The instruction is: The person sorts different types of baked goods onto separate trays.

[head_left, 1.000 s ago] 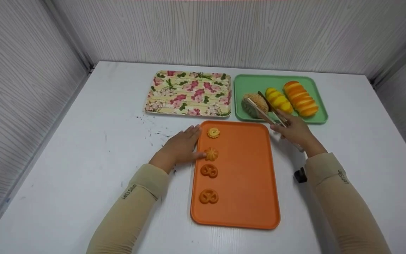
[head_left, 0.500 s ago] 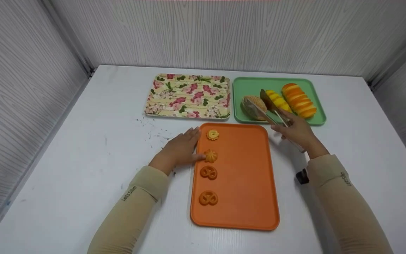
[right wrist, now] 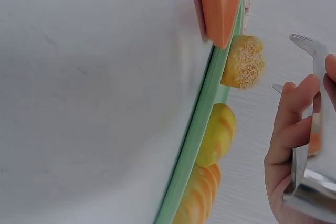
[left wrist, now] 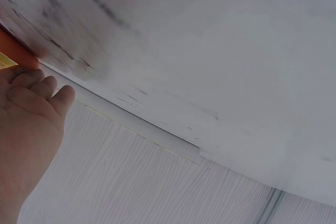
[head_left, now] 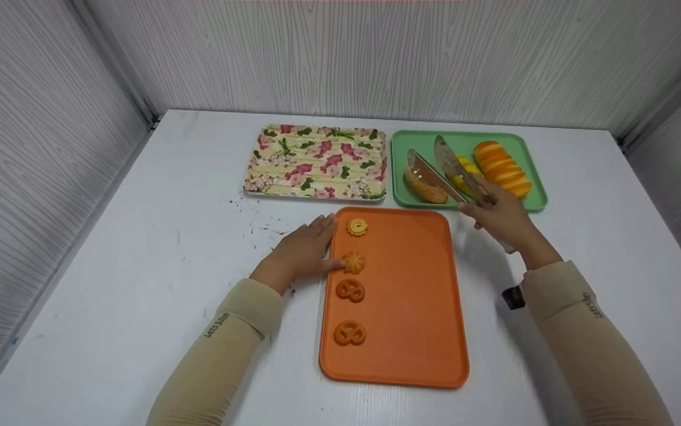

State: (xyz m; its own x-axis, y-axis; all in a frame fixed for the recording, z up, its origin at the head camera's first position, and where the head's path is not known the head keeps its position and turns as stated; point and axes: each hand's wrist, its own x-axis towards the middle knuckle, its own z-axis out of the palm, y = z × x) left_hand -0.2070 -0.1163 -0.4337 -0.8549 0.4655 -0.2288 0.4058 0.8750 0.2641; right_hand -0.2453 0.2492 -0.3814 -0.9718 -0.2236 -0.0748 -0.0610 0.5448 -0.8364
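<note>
Tongs raised over green tray, tips apart, grip of right hand clamped round them. Sesame bun at tray's left; probably best straddled low, clear of yellow roll.

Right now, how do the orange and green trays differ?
Orange tray runs lengthwise away from the person; green tray lies crosswise. Orange tray carries four small cookies; green tray, three larger breads. Left hand touches orange tray; tongs in right hand hang over green tray. Both have rounded corners.
</note>
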